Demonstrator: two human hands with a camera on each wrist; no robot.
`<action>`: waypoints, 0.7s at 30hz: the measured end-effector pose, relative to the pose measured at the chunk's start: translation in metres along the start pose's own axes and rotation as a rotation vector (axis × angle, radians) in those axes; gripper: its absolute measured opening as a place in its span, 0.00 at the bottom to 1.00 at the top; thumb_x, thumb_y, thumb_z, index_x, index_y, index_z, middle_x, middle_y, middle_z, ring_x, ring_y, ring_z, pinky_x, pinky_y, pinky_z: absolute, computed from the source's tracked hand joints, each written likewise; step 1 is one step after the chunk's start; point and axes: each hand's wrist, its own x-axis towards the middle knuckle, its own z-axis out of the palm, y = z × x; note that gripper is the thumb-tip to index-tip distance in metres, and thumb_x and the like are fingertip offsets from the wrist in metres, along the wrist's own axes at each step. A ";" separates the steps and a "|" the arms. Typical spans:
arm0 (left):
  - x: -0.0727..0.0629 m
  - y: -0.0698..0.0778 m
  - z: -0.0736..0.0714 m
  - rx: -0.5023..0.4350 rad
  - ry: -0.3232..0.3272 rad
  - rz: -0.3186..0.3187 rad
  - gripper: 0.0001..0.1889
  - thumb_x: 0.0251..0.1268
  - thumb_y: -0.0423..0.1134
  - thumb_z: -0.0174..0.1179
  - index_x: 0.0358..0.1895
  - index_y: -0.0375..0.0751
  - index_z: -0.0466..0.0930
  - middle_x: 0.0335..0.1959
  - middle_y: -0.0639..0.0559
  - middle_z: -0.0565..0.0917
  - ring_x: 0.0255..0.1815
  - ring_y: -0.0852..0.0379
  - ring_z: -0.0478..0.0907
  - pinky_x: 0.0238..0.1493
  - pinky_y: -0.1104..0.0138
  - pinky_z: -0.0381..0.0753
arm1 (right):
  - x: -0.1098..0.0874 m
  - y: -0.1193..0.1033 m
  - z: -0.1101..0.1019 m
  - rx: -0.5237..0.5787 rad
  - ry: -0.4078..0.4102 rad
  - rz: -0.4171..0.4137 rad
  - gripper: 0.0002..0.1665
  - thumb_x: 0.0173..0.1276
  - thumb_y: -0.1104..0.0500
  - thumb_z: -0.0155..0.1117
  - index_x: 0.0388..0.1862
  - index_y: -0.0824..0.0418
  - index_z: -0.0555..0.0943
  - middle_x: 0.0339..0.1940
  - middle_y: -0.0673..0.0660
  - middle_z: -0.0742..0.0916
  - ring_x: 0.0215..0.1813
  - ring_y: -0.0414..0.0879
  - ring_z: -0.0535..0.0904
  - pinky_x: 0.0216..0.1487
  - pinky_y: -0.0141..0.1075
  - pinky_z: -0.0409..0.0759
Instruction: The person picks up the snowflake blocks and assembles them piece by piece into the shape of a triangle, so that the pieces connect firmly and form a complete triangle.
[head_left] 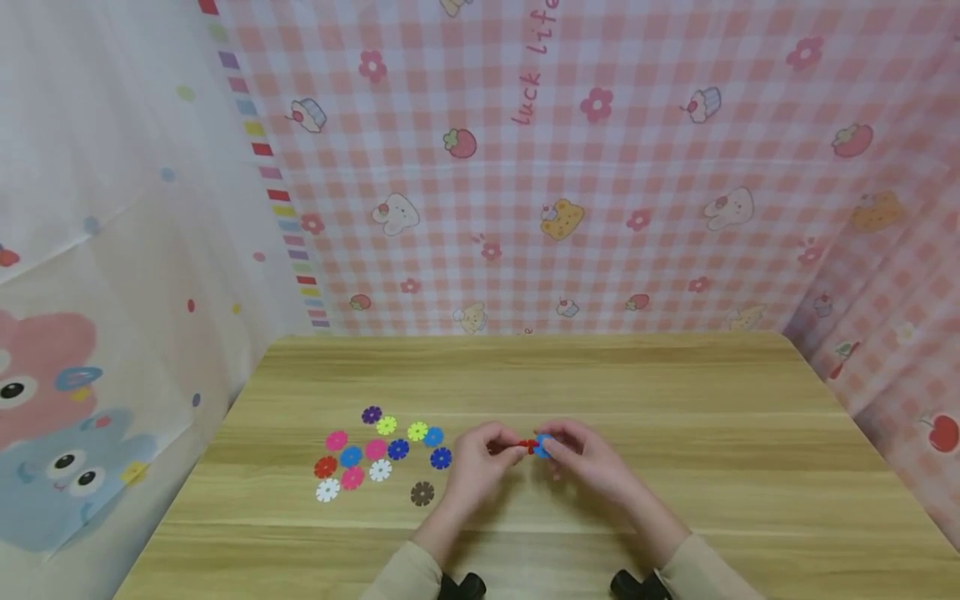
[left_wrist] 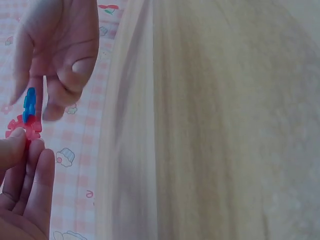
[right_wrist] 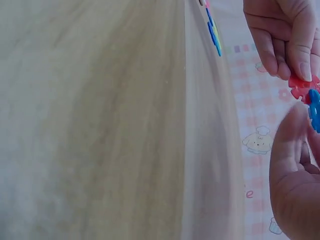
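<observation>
My left hand point(head_left: 483, 458) pinches a red notched plastic disc point(left_wrist: 24, 127) between thumb and fingers, just above the table. Set edge-on into its rim is a blue notched disc point(left_wrist: 30, 104), turned crosswise to the red one. Thumb and index finger of my right hand point(head_left: 592, 458) hold the blue disc from the right. Both discs also show in the right wrist view, red disc point(right_wrist: 302, 89) below the left fingertips and blue disc point(right_wrist: 314, 111) beside the right thumb.
Left of my hands, several notched discs in pink, white, yellow, purple and blue lie spread on the wooden table point(head_left: 675, 392). A brown disc point(head_left: 422, 493) lies nearest my left wrist, and a red disc point(head_left: 326, 467) at the group's left edge. Patterned cloth point(head_left: 525, 183) hangs behind the table.
</observation>
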 end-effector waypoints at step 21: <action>-0.004 -0.002 0.000 0.055 -0.017 0.043 0.06 0.54 0.26 0.71 0.31 0.39 0.84 0.29 0.53 0.85 0.32 0.60 0.81 0.37 0.70 0.83 | 0.006 0.012 0.012 -0.098 0.099 -0.137 0.12 0.64 0.67 0.70 0.45 0.65 0.79 0.41 0.58 0.82 0.40 0.42 0.76 0.39 0.30 0.78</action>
